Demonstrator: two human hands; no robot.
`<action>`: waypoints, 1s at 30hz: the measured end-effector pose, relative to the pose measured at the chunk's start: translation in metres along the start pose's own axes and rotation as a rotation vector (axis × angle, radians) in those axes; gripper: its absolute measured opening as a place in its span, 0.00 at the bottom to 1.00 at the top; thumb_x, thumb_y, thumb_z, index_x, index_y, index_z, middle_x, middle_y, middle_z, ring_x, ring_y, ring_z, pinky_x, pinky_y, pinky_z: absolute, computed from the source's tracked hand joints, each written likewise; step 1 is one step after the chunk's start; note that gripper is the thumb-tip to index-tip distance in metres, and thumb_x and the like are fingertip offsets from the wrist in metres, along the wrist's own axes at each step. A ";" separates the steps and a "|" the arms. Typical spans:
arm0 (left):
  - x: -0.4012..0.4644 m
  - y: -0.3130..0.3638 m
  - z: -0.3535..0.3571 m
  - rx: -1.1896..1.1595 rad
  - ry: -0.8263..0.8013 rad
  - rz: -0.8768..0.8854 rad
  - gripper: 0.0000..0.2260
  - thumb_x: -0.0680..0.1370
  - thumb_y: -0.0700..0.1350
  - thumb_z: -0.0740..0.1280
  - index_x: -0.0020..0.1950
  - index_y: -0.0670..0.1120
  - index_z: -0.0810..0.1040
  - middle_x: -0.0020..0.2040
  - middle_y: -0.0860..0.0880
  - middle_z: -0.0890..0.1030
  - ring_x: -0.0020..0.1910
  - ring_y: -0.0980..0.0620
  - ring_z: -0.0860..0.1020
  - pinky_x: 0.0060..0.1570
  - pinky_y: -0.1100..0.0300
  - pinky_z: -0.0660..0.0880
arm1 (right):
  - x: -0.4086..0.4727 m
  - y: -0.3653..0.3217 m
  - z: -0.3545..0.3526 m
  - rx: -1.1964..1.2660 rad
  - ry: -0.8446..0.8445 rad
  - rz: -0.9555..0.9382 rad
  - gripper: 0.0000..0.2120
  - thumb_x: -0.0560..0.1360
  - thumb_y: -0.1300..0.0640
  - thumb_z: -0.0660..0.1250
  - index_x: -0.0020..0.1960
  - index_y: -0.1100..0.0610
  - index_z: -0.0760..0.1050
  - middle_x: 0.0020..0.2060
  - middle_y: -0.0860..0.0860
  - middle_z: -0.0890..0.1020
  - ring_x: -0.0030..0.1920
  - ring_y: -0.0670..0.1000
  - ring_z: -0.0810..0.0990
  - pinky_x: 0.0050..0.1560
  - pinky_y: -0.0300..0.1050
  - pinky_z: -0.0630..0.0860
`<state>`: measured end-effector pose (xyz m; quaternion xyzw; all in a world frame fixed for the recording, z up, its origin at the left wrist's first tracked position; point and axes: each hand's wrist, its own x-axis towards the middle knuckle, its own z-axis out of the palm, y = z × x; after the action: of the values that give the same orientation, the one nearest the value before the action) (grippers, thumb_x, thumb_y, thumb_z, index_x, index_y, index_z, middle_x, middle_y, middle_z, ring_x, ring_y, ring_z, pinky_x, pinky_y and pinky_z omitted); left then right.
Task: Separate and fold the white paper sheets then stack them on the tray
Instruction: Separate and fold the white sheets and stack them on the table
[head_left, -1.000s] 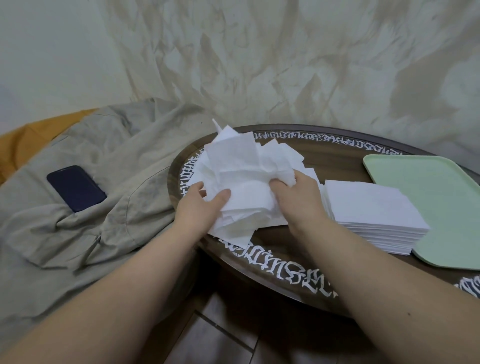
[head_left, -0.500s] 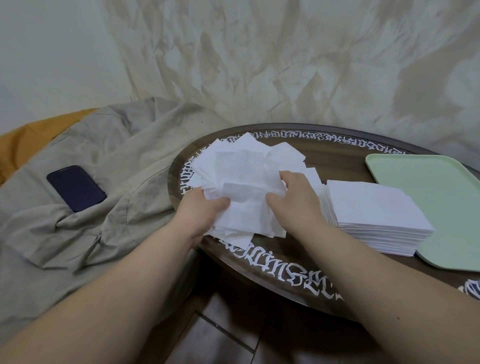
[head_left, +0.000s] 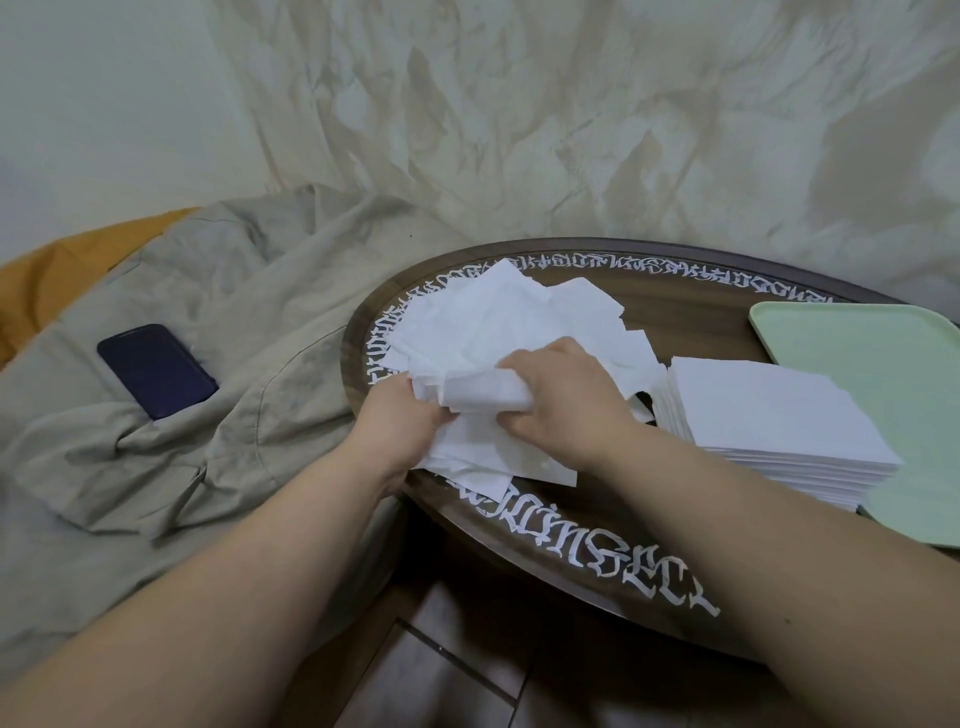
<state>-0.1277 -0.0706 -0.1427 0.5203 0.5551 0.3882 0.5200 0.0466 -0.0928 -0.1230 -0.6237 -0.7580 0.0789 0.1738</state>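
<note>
Gripping one sheet (head_left: 488, 397) between them, the left hand (head_left: 400, 421) and right hand (head_left: 566, 402) curl it above the loose pile (head_left: 498, 322) at the desk's (head_left: 597, 525) left edge. Beside them, the folded stack (head_left: 769, 415) overlaps the tray (head_left: 883, 364) at the right edge.

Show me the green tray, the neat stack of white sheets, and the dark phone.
green tray (head_left: 883, 358), head view, bare inner surface.
neat stack of white sheets (head_left: 769, 410), head view, top sheet's middle.
dark phone (head_left: 156, 370), head view, middle of its face.
</note>
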 end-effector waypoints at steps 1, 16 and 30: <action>0.004 -0.003 -0.002 0.017 0.002 -0.013 0.14 0.63 0.43 0.74 0.48 0.44 0.84 0.48 0.45 0.86 0.52 0.42 0.83 0.56 0.40 0.79 | 0.000 0.000 0.001 -0.065 -0.022 -0.020 0.07 0.74 0.51 0.66 0.50 0.51 0.76 0.43 0.49 0.79 0.54 0.54 0.71 0.47 0.47 0.69; -0.030 0.033 -0.007 -0.122 -0.067 0.098 0.14 0.70 0.42 0.76 0.54 0.45 0.81 0.47 0.45 0.86 0.48 0.47 0.84 0.52 0.50 0.78 | -0.030 -0.010 -0.055 0.856 -0.098 0.357 0.05 0.72 0.62 0.71 0.48 0.58 0.81 0.44 0.53 0.85 0.42 0.50 0.83 0.42 0.41 0.79; -0.117 0.043 0.051 -0.518 -0.072 0.006 0.06 0.80 0.36 0.65 0.55 0.42 0.79 0.50 0.45 0.86 0.47 0.47 0.84 0.50 0.50 0.81 | -0.111 -0.007 -0.068 1.241 0.249 0.522 0.11 0.72 0.60 0.73 0.53 0.58 0.78 0.49 0.55 0.85 0.47 0.55 0.84 0.49 0.53 0.81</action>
<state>-0.0799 -0.1838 -0.0887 0.3849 0.4167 0.5001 0.6543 0.0830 -0.2091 -0.0756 -0.5755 -0.3716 0.4656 0.5603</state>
